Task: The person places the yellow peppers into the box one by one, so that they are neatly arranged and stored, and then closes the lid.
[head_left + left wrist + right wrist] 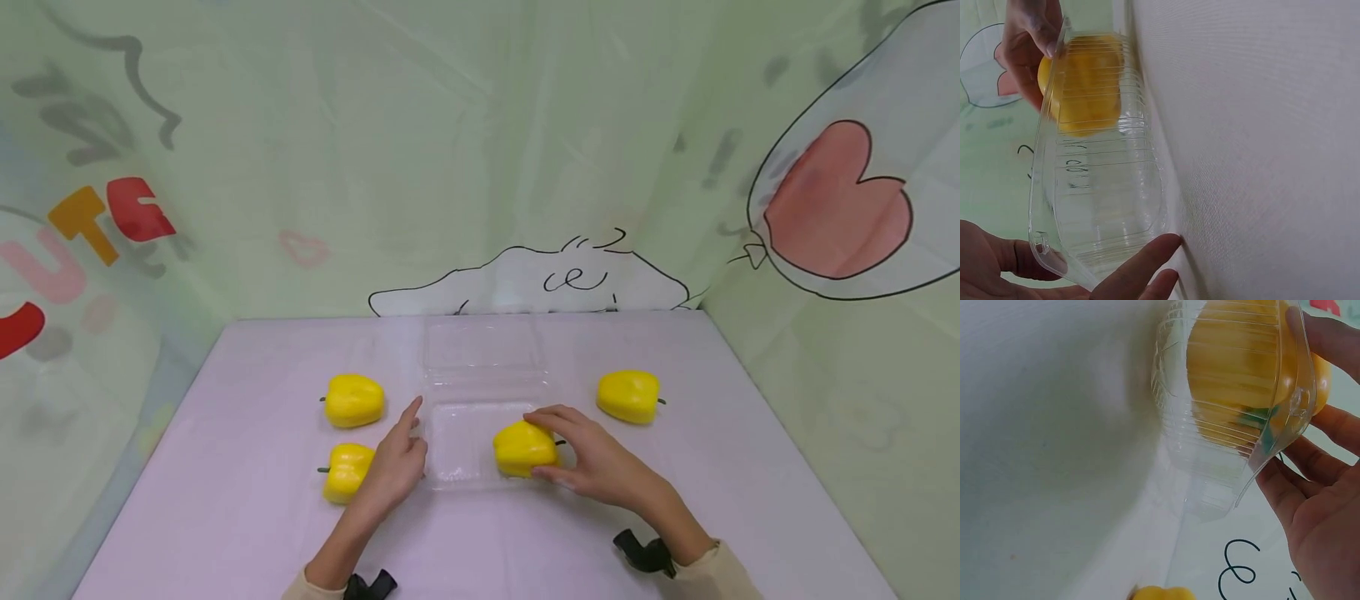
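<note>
Head view: right grip holds yellow pepper, left grip relaxed, letters read "UT"

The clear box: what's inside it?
Inside the box is one yellow pepper, gripped by the right hand. From above, the pepper hides the part of the box beneath it.

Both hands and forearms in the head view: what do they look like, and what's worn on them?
The left hand and right hand wear no gloves. The left light-beige fabric sleeve and right light-beige fabric sleeve show at the lower edge. Near the wrists are a left small black device, partly cut off, and a right small black device.
</note>
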A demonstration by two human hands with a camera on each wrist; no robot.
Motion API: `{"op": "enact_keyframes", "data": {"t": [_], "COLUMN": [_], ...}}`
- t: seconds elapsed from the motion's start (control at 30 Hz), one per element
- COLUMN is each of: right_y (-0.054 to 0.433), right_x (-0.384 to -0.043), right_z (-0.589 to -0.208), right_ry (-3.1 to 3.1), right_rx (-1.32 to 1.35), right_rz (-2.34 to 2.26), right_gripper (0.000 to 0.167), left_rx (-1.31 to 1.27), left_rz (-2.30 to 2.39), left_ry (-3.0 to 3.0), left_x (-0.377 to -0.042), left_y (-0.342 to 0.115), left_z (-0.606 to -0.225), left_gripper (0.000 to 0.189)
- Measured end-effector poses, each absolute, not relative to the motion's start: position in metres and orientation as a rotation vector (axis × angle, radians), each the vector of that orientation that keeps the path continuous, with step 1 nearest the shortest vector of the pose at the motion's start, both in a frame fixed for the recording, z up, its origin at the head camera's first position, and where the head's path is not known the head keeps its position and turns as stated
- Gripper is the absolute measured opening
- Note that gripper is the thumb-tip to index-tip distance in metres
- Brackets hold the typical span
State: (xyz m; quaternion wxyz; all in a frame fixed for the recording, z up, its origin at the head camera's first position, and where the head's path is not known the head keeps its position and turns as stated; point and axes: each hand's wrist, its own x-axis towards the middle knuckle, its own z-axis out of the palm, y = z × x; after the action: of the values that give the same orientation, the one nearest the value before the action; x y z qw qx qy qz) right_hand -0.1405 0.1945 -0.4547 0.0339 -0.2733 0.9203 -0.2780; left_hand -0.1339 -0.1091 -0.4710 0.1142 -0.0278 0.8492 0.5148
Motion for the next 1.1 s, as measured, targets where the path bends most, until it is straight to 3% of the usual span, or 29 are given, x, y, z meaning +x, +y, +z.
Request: {"op": "enact_keyframes", "data": {"t": [1.1], "right_y": [0.1915], "right_x": [-0.142], "right_z": [-0.4521], "right_ry": [2.786], "right_rx": [-0.879], "right_rz": [-0.806], "right_gripper": [0.065], "left_rx": [-0.062], "left_rz": [1.503], "left_ry": [2.501], "left_x": [-0.1351], "left_y": [-0.1094], "left_z": [-0.4738], "left_gripper": [0.067]}}
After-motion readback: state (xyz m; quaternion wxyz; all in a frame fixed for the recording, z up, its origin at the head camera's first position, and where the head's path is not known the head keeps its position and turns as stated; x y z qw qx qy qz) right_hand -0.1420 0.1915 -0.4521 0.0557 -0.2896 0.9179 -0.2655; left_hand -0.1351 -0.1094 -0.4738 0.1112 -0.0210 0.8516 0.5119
